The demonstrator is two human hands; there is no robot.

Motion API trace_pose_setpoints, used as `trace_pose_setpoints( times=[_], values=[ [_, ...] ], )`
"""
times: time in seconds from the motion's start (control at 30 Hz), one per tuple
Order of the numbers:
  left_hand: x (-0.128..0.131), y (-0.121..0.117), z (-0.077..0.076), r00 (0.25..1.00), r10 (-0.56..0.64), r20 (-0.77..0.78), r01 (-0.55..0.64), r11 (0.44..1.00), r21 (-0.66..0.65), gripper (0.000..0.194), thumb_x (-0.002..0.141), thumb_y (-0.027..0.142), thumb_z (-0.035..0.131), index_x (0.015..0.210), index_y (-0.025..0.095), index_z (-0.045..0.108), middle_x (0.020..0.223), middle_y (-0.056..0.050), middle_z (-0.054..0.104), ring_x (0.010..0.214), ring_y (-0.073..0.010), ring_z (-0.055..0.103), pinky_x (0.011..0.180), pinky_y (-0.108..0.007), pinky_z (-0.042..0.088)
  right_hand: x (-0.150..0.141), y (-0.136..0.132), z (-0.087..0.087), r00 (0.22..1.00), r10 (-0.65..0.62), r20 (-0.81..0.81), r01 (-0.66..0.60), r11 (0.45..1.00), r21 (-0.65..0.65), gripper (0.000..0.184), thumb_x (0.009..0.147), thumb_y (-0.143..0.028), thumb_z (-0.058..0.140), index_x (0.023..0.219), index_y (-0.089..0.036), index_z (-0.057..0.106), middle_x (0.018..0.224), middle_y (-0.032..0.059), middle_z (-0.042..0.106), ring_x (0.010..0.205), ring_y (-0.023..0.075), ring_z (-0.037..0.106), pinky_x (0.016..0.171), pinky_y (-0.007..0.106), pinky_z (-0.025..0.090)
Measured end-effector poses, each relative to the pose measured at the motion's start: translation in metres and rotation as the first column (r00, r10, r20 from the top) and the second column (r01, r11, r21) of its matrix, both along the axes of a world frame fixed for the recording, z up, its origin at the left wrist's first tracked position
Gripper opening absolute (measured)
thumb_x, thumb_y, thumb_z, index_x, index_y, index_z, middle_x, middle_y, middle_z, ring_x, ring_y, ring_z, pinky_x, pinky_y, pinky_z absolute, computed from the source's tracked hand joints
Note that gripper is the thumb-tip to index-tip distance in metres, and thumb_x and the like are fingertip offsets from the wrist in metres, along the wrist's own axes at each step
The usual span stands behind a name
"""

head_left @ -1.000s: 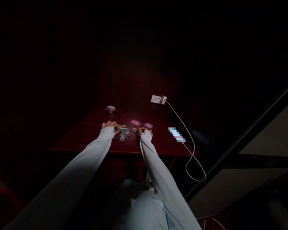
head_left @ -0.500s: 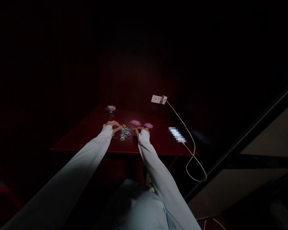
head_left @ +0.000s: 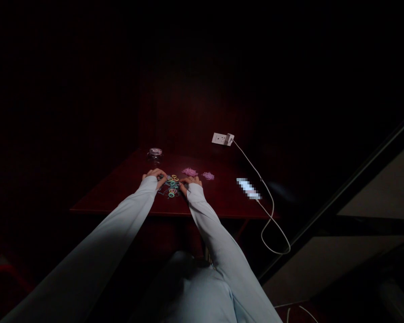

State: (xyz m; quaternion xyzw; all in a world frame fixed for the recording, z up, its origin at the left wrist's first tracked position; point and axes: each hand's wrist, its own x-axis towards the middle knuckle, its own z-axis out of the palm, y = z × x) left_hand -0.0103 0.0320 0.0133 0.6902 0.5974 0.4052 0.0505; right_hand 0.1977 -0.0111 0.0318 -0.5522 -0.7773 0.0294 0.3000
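Note:
A loose pile of small coloured elastic bands [head_left: 172,194], in green, yellow, blue and other colours, lies on the dark red table [head_left: 121,197]. My left hand [head_left: 155,174] is at the pile's left side, its thumb and fingers bent together against the bands. From the right, my right hand [head_left: 191,181] reaches the pile's edge with fingers and thumb drawn together. What either hand pinches is too small and dark to make out. Just behind the right hand are a larger pink heap [head_left: 190,172] and a smaller pink-purple heap [head_left: 208,176] of thin band-like pieces.
A clear lidded jar [head_left: 155,154] stands at the table's back left. To the right lies a phone with a blurred screen [head_left: 248,189], its white cable [head_left: 272,208] looping over the table edge up to a charger in the wall socket [head_left: 222,139]. The surroundings are very dark.
My right hand has moved left, from beside the pink heaps to the right edge of the coloured pile. My left hand has barely shifted.

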Motion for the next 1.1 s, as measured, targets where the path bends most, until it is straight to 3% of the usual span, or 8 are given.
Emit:
trace_pose_setpoints(
  times=[0.2, 0.4, 0.87, 1.1],
  values=[
    [0.0009, -0.0033, -0.0032, 0.992, -0.063, -0.112, 0.061, 0.998, -0.02, 0.002, 0.082, 0.029, 0.075, 0.083, 0.029, 0.076, 0.113, 0.002, 0.08, 0.112, -0.0282, 0.062, 0.095, -0.042, 0.038, 0.0012, 0.002, -0.0006, 0.999, -0.031, -0.009, 0.031, 0.999, -0.022, 0.024, 0.105, -0.04, 0.06, 0.115, -0.028, 0.079, 0.12, 0.0059, 0.072, 0.122, 0.0255, 0.05, 0.105, 0.037, 0.035],
    [-0.0022, -0.0035, -0.0015, 0.983, -0.133, -0.125, 0.128, 0.991, -0.047, 0.011, 0.074, 0.033, 0.082, 0.084, 0.029, 0.079, 0.115, -0.002, 0.08, 0.111, -0.0313, 0.062, 0.096, -0.046, 0.039, 0.0014, 0.0024, -0.0023, 0.998, -0.036, -0.047, 0.036, 0.999, -0.021, 0.023, 0.105, -0.038, 0.061, 0.114, -0.029, 0.08, 0.119, 0.0055, 0.073, 0.122, 0.0255, 0.05, 0.107, 0.038, 0.035],
    [-0.0003, -0.0039, 0.0008, 0.983, -0.17, -0.062, 0.167, 0.985, -0.048, 0.004, 0.08, 0.031, 0.077, 0.083, 0.03, 0.079, 0.111, 0.0, 0.081, 0.115, -0.0308, 0.063, 0.1, -0.045, 0.039, 0.001, 0.0009, 0.0003, 1.0, -0.026, -0.017, 0.026, 0.999, -0.021, 0.023, 0.105, -0.038, 0.061, 0.108, -0.028, 0.081, 0.114, 0.0047, 0.075, 0.119, 0.0252, 0.052, 0.106, 0.038, 0.037],
    [0.0022, -0.0062, 0.0058, 0.97, -0.235, -0.058, 0.229, 0.97, -0.085, 0.012, 0.082, 0.034, 0.076, 0.092, 0.031, 0.08, 0.107, 0.001, 0.082, 0.114, -0.0256, 0.066, 0.106, -0.041, 0.039, -0.0024, -0.0022, 0.0035, 0.998, 0.041, 0.053, -0.042, 0.999, 0.01, 0.022, 0.104, -0.04, 0.063, 0.114, -0.029, 0.079, 0.118, 0.0041, 0.075, 0.12, 0.0251, 0.051, 0.105, 0.037, 0.037]
  ],
)
